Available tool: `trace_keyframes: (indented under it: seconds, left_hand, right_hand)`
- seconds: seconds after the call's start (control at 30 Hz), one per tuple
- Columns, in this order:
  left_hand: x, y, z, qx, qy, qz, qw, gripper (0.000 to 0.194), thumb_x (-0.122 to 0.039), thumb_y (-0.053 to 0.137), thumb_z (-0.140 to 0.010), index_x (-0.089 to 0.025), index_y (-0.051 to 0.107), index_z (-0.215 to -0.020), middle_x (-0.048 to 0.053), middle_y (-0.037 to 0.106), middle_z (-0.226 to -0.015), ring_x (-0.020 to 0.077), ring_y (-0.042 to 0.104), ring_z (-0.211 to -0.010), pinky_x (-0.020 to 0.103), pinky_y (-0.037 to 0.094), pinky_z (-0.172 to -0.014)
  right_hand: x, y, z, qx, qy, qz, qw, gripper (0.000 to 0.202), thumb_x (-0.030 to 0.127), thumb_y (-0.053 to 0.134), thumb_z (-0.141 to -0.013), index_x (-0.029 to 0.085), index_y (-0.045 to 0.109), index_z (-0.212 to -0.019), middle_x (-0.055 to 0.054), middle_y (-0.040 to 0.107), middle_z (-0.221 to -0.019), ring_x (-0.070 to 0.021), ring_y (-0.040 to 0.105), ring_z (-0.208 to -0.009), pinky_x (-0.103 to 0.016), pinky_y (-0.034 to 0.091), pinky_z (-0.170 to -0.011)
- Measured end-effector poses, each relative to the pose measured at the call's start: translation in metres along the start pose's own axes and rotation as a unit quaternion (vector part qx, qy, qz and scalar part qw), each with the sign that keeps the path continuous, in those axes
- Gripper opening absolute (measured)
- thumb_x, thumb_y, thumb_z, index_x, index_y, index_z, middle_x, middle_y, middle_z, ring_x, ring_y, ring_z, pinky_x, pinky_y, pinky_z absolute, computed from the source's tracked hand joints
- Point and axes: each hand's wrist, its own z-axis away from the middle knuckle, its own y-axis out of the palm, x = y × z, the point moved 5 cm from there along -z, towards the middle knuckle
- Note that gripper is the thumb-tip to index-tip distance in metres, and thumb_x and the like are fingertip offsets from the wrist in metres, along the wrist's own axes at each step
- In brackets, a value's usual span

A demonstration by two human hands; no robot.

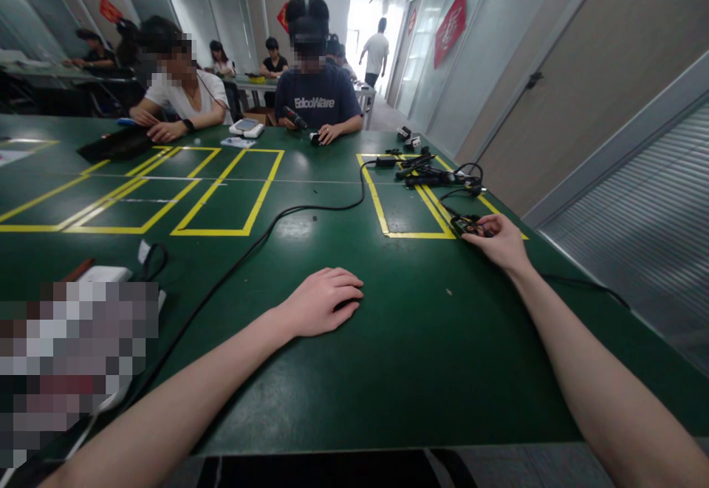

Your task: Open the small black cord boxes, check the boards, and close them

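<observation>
"Where's the small dark piece (pixel 466 225), seen from the seat?"

"At one o'clock, grasped at its right end by the right fingers (pixel 492 220). Blackish, with orange-brown spots; finer detail is too small to tell."

"The left fingers (pixel 344 281)?"

"Near twelve, released, gently curved over the counter (pixel 443 362)."

"Edges and room?"

"A wide green stretch separates the hands and reaches the near edge. The right edge slants past the right forearm, around two."

"Textures?"

"Smooth, faintly glossy top, straight yellow tape (pixel 421 235), and a slim black cable (pixel 288 211) curving toward twelve."
</observation>
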Motion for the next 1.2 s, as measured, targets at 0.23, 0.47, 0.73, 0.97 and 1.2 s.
trace_keyframes:
  seconds: [0.23,0.47,0.73,0.97,1.2]
  left_hand:
    - [0.001,0.002,0.000,0.002,0.001,-0.002,1.000,0.023,-0.026,0.055,-0.103,-0.020,0.075,-0.113,0.008,0.075,-0.126,0.0233,0.068,-0.119,0.040,0.055,-0.103]
    - [0.000,0.002,-0.001,0.008,-0.004,0.002,1.000,0.022,-0.025,0.056,-0.103,-0.020,0.075,-0.113,0.008,0.075,-0.126,0.0232,0.068,-0.119,0.040,0.054,-0.104]
    - [0.000,0.001,0.000,0.002,-0.001,0.000,1.000,0.021,-0.024,0.057,-0.102,-0.018,0.075,-0.113,0.008,0.075,-0.126,0.0238,0.069,-0.118,0.040,0.055,-0.102]
    - [-0.001,-0.001,-0.001,0.007,-0.005,0.000,1.000,0.021,-0.025,0.057,-0.102,-0.019,0.075,-0.113,0.008,0.075,-0.127,0.0238,0.068,-0.120,0.041,0.055,-0.104]
    - [0.000,0.001,0.000,0.004,0.000,-0.002,1.000,0.023,-0.026,0.055,-0.103,-0.019,0.075,-0.111,0.009,0.075,-0.125,0.0238,0.069,-0.118,0.042,0.056,-0.101]
  right_hand:
    - [0.003,-0.004,0.003,-0.029,-0.040,-0.022,0.999,0.050,0.042,0.082,-0.057,0.022,0.065,-0.100,0.004,0.058,-0.067,-0.0194,0.058,-0.065,-0.031,0.048,-0.062]
    - [0.005,-0.016,0.004,-0.103,-0.075,0.135,0.983,0.040,0.038,0.073,-0.069,0.020,0.073,-0.104,-0.009,0.071,-0.092,-0.0270,0.064,-0.081,-0.041,0.054,-0.078]
    - [-0.012,-0.005,0.001,-0.038,0.042,0.220,0.974,0.047,0.040,0.072,-0.076,0.016,0.077,-0.116,-0.018,0.077,-0.111,-0.0384,0.071,-0.102,-0.049,0.057,-0.085]
    - [0.004,0.003,0.007,0.012,0.001,0.227,0.974,0.049,0.041,0.074,-0.075,0.016,0.079,-0.116,-0.017,0.079,-0.107,-0.0385,0.072,-0.100,-0.046,0.058,-0.080]
    - [0.038,0.038,0.031,0.091,-0.078,0.173,0.978,0.047,0.043,0.074,-0.076,0.019,0.079,-0.117,-0.011,0.081,-0.098,-0.0333,0.074,-0.086,-0.042,0.059,-0.072]
